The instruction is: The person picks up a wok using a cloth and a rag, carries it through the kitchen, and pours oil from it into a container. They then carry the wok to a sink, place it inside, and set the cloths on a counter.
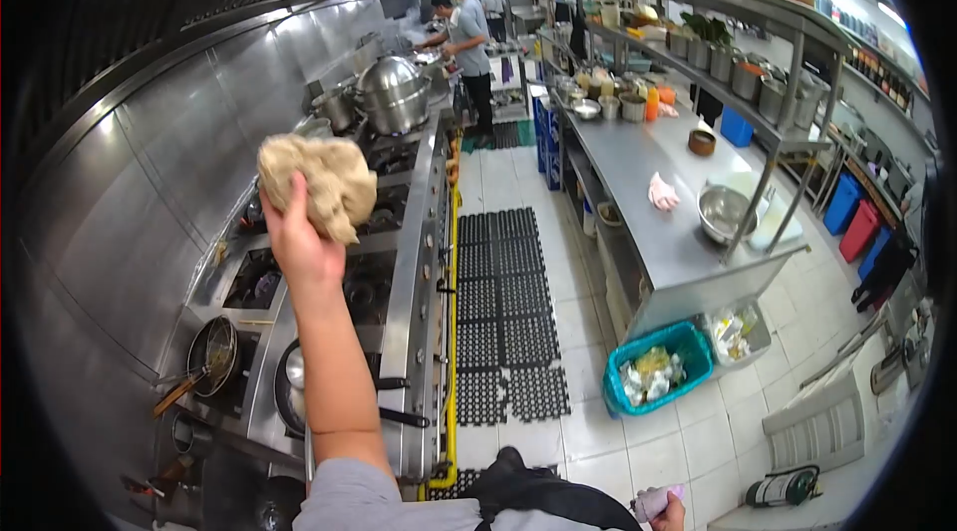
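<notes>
My left hand (299, 237) is raised over the stove line at arm's length, fingers closed around a crumpled beige cloth (324, 182). The thumb lies across its near side, while the other fingers are mostly hidden. Low in the view, at the bottom edge, part of my right hand (674, 513) grips a small pale lilac bundle (653, 503); its exact kind cannot be made out. Beneath my left arm stand pans (289, 401) with dark handles on the burners, and a round strainer (214, 356) lies to the left.
A steel worktable (618, 147) runs along the right, bearing a metal bowl (726, 212) and a pink cloth (662, 192). A teal-lined waste bin (658, 371) stands at its near end. Black mats (503, 312) cover the aisle. Co-workers (469, 47) stand farther back beside a large steamer (392, 97).
</notes>
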Action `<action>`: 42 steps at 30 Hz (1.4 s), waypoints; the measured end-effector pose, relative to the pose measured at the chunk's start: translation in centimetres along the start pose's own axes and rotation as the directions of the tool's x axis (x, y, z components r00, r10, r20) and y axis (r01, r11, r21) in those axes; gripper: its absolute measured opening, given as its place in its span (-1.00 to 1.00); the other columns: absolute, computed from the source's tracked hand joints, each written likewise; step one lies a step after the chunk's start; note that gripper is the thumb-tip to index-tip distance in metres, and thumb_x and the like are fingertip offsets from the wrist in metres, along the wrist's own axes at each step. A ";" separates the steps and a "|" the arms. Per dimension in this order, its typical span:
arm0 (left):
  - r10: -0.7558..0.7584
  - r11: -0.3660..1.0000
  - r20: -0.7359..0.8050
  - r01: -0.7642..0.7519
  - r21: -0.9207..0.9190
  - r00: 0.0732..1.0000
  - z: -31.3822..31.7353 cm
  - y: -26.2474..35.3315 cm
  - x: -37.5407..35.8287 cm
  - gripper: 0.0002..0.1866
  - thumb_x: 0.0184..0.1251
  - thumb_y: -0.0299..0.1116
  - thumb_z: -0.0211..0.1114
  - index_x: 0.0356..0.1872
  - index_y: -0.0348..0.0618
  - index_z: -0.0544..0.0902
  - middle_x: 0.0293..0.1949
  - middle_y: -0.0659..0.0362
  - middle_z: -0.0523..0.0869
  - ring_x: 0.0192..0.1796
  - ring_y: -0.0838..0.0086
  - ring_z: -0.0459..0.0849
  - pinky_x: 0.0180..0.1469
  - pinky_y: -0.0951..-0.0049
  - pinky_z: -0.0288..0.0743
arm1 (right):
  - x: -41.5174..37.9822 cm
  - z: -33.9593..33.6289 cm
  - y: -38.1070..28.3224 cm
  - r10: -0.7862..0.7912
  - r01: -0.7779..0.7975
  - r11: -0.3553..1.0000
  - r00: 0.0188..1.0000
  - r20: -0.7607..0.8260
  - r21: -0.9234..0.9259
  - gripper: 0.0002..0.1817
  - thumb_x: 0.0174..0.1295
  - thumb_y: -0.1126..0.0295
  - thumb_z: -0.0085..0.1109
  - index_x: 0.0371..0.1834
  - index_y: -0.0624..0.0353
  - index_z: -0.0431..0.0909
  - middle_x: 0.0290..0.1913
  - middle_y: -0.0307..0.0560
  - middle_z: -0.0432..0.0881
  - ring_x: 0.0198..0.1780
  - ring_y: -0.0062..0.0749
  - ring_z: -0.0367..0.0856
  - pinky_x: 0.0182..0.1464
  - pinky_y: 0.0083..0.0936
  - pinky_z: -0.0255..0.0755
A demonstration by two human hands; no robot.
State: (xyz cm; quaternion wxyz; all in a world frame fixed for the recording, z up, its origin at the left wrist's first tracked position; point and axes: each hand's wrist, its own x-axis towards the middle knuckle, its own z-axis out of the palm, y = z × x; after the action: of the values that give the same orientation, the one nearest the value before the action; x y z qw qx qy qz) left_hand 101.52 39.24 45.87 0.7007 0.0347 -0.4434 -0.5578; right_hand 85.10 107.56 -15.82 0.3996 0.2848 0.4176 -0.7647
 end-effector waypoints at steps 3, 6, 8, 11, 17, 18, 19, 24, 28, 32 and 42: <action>0.095 0.993 0.149 -0.083 -0.088 0.984 1.6 0.2 7.5 -0.57 0.52 -0.37 0.15 0.34 -0.11 0.36 0.21 0.11 0.55 0.25 0.29 0.56 0.29 0.24 0.49 | 3.2 6.3 -2.4 -0.019 0.021 0.996 1.000 0.016 -0.090 -0.45 0.52 0.14 -0.27 0.32 0.41 0.34 0.27 0.26 0.49 0.29 0.15 0.46 0.36 0.12 0.35; 0.101 0.991 0.237 -0.078 -0.107 0.966 2.6 -1.1 13.5 -0.57 0.53 -0.33 0.15 0.34 -0.10 0.37 0.20 0.14 0.56 0.23 0.32 0.56 0.28 0.26 0.50 | 7.1 11.9 -4.0 -0.011 0.022 0.997 0.990 0.142 -0.074 -0.42 0.51 0.12 -0.26 0.36 0.40 0.31 0.31 0.28 0.45 0.33 0.15 0.43 0.39 0.12 0.31; 0.114 0.993 0.281 -0.098 -0.069 0.953 2.8 -3.3 16.8 -0.56 0.53 -0.28 0.14 0.35 -0.08 0.36 0.20 0.16 0.56 0.23 0.32 0.56 0.28 0.24 0.50 | 10.6 15.4 -3.7 -0.016 0.021 0.999 0.984 0.179 -0.030 -0.39 0.51 0.09 -0.27 0.39 0.40 0.26 0.33 0.26 0.44 0.37 0.14 0.39 0.41 0.12 0.27; 0.074 0.995 0.261 -0.088 0.043 0.963 3.8 -6.6 20.1 -0.55 0.54 -0.23 0.13 0.36 -0.06 0.36 0.20 0.15 0.56 0.22 0.31 0.56 0.27 0.20 0.51 | 13.4 20.5 -3.3 -0.044 0.027 0.996 0.980 0.192 0.088 -0.53 0.48 0.23 -0.20 0.30 0.34 0.27 0.16 0.27 0.54 0.17 0.28 0.55 0.21 0.31 0.42; 0.089 0.882 0.290 -0.211 0.422 0.953 5.5 -9.7 31.4 -0.46 0.47 -0.15 0.23 0.35 -0.05 0.29 0.23 0.04 0.53 0.20 0.20 0.62 0.16 0.16 0.63 | 16.5 35.7 -7.4 -0.096 0.110 0.945 0.993 0.063 -0.307 -0.58 0.31 0.37 0.21 0.16 0.38 0.47 0.04 0.09 0.64 0.03 -0.11 0.67 0.12 -0.13 0.55; 0.079 0.863 0.241 -0.187 0.469 0.967 6.0 -9.1 34.2 -0.42 0.47 -0.14 0.24 0.39 -0.04 0.27 0.26 0.04 0.52 0.20 0.21 0.62 0.16 0.18 0.62 | 17.4 38.5 -8.9 -0.084 0.115 0.929 0.991 0.102 -0.352 -0.55 0.32 0.36 0.21 0.20 0.39 0.46 0.08 0.07 0.64 0.05 -0.17 0.67 0.11 -0.18 0.56; 0.088 0.852 0.265 -0.210 0.480 0.960 7.3 -8.5 35.9 -0.43 0.47 -0.14 0.23 0.39 -0.04 0.28 0.26 0.04 0.52 0.20 0.20 0.62 0.16 0.17 0.62 | 17.9 41.7 -10.8 -0.066 0.135 0.897 0.983 0.174 -0.420 -0.60 0.38 0.40 0.12 0.22 0.34 0.44 0.11 0.06 0.64 0.11 -0.14 0.65 0.21 -0.17 0.51; 0.082 0.852 0.455 -0.299 0.430 0.887 16.6 -7.4 37.8 -0.46 0.47 -0.11 0.19 0.35 -0.06 0.31 0.24 0.02 0.53 0.19 0.18 0.61 0.17 0.14 0.59 | 22.8 55.0 -22.4 -0.124 0.245 0.952 0.860 0.495 -0.186 -0.60 0.37 0.34 0.18 0.21 0.30 0.48 0.08 0.00 0.66 0.06 -0.26 0.67 0.17 -0.29 0.53; 0.087 0.856 0.518 -0.330 0.399 0.851 21.3 -6.7 38.2 -0.49 0.47 -0.09 0.16 0.32 -0.07 0.33 0.22 0.01 0.54 0.18 0.17 0.61 0.17 0.12 0.57 | 24.3 64.3 -32.7 -0.192 0.105 0.981 0.668 0.719 0.164 -0.41 0.39 0.15 -0.01 0.35 0.33 0.29 0.29 0.24 0.49 0.25 0.11 0.53 0.37 0.10 0.33; 0.099 0.854 0.533 -0.346 0.387 0.840 23.2 -5.8 37.8 -0.50 0.46 -0.07 0.13 0.29 -0.08 0.36 0.21 0.00 0.55 0.17 0.15 0.60 0.17 0.09 0.55 | 28.7 68.9 -39.2 -0.217 0.138 0.976 0.630 0.746 0.168 -0.41 0.39 0.13 -0.03 0.35 0.32 0.29 0.25 0.22 0.52 0.24 0.09 0.54 0.35 0.06 0.36; 0.082 0.851 0.568 -0.354 0.388 0.819 23.5 -5.3 36.8 -0.52 0.46 -0.02 0.05 0.22 -0.11 0.42 0.17 -0.02 0.57 0.14 0.11 0.60 0.17 0.03 0.49 | 36.8 69.2 -40.6 -0.219 0.218 0.973 0.759 0.613 0.078 -0.52 0.43 0.15 -0.04 0.26 0.25 0.37 0.12 0.13 0.61 0.14 -0.02 0.61 0.23 -0.09 0.48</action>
State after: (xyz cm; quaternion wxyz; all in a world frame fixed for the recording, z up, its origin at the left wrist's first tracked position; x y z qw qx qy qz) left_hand 81.48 17.88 78.63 0.5806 -0.0020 -0.7437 -0.3315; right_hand 24.50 47.32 6.43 0.4218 -0.0312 0.2936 -0.8573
